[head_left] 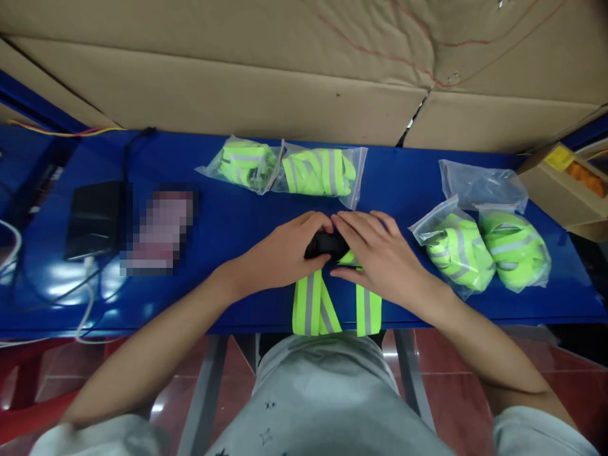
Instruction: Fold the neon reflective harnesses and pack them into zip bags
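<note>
My left hand [280, 253] and my right hand [380, 253] meet at the middle of the blue table [228, 221]. Both have their fingers closed round a small black buckle-like piece [325, 244]. From under the hands run neon yellow-green reflective straps [313, 304] with grey stripes, lying flat and hanging over the table's front edge toward my lap. My right hand's fingers also press on the strap near the black piece.
Two clear bags of folded reflective straps [289, 168] lie at the back centre, two more filled bags [484, 250] and one clear bag [479, 183] at the right. A black device with cables [92, 218] sits left. Cardboard sheets [285, 69] stand behind; an open box [565, 180] is far right.
</note>
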`<state>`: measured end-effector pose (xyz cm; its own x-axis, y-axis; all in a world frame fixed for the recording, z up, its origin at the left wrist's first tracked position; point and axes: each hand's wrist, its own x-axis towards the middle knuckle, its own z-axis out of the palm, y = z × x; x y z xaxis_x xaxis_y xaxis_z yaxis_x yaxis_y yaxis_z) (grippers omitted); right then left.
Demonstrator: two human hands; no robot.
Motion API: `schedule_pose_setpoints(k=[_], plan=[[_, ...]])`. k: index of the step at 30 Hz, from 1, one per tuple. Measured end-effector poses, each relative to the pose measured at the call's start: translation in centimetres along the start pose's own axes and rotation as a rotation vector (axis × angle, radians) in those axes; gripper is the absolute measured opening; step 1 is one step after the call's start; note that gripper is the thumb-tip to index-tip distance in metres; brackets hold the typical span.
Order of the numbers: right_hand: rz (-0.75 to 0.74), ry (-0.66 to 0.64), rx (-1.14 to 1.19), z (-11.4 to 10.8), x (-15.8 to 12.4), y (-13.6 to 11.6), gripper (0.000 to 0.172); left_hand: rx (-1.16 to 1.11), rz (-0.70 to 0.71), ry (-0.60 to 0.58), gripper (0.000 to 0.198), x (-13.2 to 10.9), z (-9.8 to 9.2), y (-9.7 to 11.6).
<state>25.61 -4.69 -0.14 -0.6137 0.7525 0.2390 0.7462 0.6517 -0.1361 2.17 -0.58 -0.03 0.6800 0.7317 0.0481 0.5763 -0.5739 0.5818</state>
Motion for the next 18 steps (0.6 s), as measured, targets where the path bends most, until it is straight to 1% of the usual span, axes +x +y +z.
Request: schedule_pose_setpoints(k=[1,3,6,9,11,13,15,18], plan=[[0.006,-0.036,-0.029,0.6,0.0,-0.1,0.079,-0.001,0.009,0.007,0.027,0.3,0.1,-0.2],[0.008,-0.083,-0.065,1.7,-0.1,0.0,0.081,0.118,0.029,0.021,0.025,0.5,0.6,-0.2],[-0.044,-0.092,-0.115,2.5,-0.4,0.1,0.074,0.375,0.11,0.097,0.025,0.2,1.4,0.0],[-0.087,-0.057,-0.162,2.3,-0.6,-0.1,0.067,0.5,0.224,0.162,0.019,0.0,1.5,0.2],[-0.101,-0.048,-0.176,2.1,-0.6,-0.3,0.064,0.542,0.282,0.16,0.015,0.0,1.2,0.2],[-0.11,-0.058,-0.179,1.9,-0.5,-0.5,0.062,0.556,0.31,0.152,0.014,0.1,1.0,-0.1],[-0.118,-0.07,-0.173,1.8,-0.3,-0.7,0.061,0.562,0.305,0.137,0.015,0.1,0.9,-0.5],[-0.12,-0.091,-0.142,1.9,-0.2,-0.6,0.057,0.555,0.29,0.08,0.018,-0.2,0.8,-1.0]])
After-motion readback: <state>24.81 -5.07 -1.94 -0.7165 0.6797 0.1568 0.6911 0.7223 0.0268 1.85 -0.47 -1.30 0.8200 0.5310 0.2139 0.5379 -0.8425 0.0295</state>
